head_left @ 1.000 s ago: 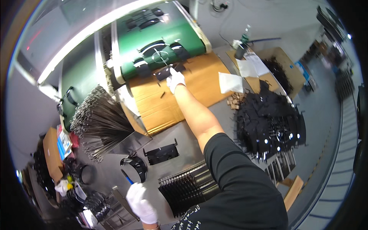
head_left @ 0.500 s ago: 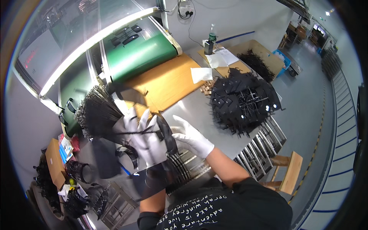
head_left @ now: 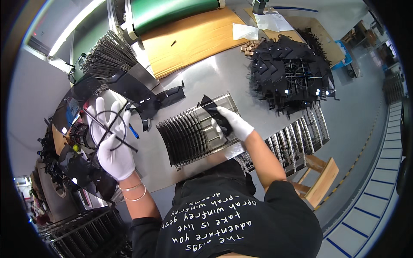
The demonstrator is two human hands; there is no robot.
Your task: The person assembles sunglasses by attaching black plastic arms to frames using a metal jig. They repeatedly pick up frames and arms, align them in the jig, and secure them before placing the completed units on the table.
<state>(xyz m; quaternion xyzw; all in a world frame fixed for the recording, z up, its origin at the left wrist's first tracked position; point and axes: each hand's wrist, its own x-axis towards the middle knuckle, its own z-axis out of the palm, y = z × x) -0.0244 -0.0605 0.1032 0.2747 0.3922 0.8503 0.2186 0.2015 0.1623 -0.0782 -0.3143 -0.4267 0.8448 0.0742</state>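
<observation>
My left hand (head_left: 115,157), in a white glove, is raised at the left. Its thumb bears on a thin black ring with crossed rods (head_left: 104,136), while the other fingers point upward. At the centre, my gloved right hand (head_left: 234,123) grips a dark curved panel (head_left: 213,108) over the right part of a metal slotted rack (head_left: 223,142). Several similar black curved panels (head_left: 183,137) stand in a row in the rack's left part. Loose black panels (head_left: 170,96) lie just beyond the rack.
A bundle of thin metal rods (head_left: 107,58) stands at the back left. Cardboard (head_left: 193,38) covers the far tabletop before a green conveyor (head_left: 172,13). A big pile of black parts (head_left: 286,69) sits at the right, near a second metal rack (head_left: 297,133) and a wooden stool (head_left: 318,180).
My left hand has moved left, away from the middle, and now shows the ring with crossed rods. My right hand has closed on a dark panel at the rack. The whole view has shifted.
</observation>
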